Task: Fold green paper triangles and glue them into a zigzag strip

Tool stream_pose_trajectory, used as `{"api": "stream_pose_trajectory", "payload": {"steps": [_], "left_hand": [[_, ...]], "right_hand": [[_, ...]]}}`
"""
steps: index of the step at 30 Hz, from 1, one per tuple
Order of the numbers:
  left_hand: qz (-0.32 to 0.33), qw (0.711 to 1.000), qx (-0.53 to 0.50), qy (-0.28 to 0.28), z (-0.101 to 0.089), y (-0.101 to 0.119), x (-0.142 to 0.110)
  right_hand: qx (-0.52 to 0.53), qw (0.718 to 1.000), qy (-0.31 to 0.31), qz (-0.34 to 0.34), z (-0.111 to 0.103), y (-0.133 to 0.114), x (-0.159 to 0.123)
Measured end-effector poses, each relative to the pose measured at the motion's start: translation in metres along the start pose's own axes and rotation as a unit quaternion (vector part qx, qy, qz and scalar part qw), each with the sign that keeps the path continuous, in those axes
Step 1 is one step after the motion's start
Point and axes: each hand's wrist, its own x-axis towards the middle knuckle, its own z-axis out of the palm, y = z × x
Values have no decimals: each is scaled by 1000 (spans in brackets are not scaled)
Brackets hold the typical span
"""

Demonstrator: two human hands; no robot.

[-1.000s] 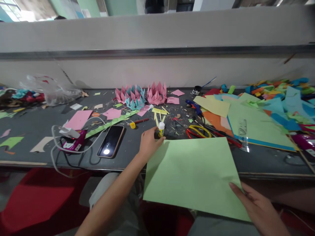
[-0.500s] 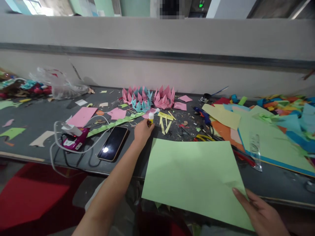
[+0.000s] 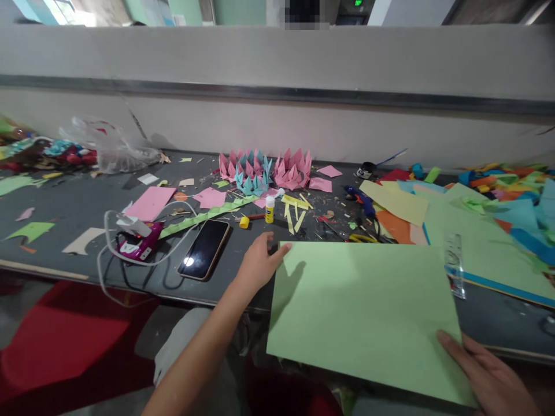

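Note:
A large light-green sheet of paper [image 3: 364, 312] spans the front edge of the table. My right hand [image 3: 492, 370] holds its lower right side, thumb on top and fingers underneath. At the upper left corner is my left hand [image 3: 260, 260], with thumb and fingers apart; the thumb tip overlaps the paper's edge. Beyond that hand a yellow glue stick [image 3: 269, 210] with a white top stands upright, its yellow cap [image 3: 244, 222] lying to the left. Several yellow paper strips [image 3: 295, 211] lie just right of the glue stick.
Pink and blue folded-paper rings [image 3: 292, 170] stand near the wall. A phone [image 3: 204, 249] and a purple power strip [image 3: 139, 242] with cables lie left. On the right are a glue gun [image 3: 362, 199], stacked coloured paper [image 3: 481, 242] and a clear ruler [image 3: 454, 266].
My left hand has let go of the glue stick, now standing on the table, and has come back to the sheet's corner. The sheet and right hand have shifted slightly right.

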Motion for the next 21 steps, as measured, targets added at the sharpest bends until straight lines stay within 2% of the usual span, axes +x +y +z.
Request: {"api": "stream_pose_trajectory", "payload": {"steps": [2, 3, 6, 8, 10, 12, 14, 17, 21], "left_hand": [[-17, 989, -148, -3, 6, -2, -9], [-35, 972, -233, -16, 9, -1, -11], [-110, 880, -442, -136, 14, 5, -13], [-144, 831, -497, -202, 15, 10, -14], [-157, 821, -509, -206, 17, 13, -14], [-157, 822, -519, -175, 21, 14, -13], [-163, 817, -534, -142, 25, 14, -12], [-188, 803, -553, -118, 32, 16, -11], [-203, 765, -591, -156, 36, 26, -18]], "right_hand": [[-2, 1000, 5, 27, -2, -2, -2], [0, 999, 1, 39, -2, -3, -3], [-1, 1000, -8, 16, 1, -7, -5], [-7, 1000, -3, -17, 4, -12, -5], [-49, 995, 8, -81, 8, -20, -3], [-145, 975, 16, -166, 12, -28, -2], [-249, 929, 18, -273, 21, -36, -3], [-329, 830, -14, -451, 44, -42, -13], [-447, 714, -56, -536, 90, -42, -38]]}}
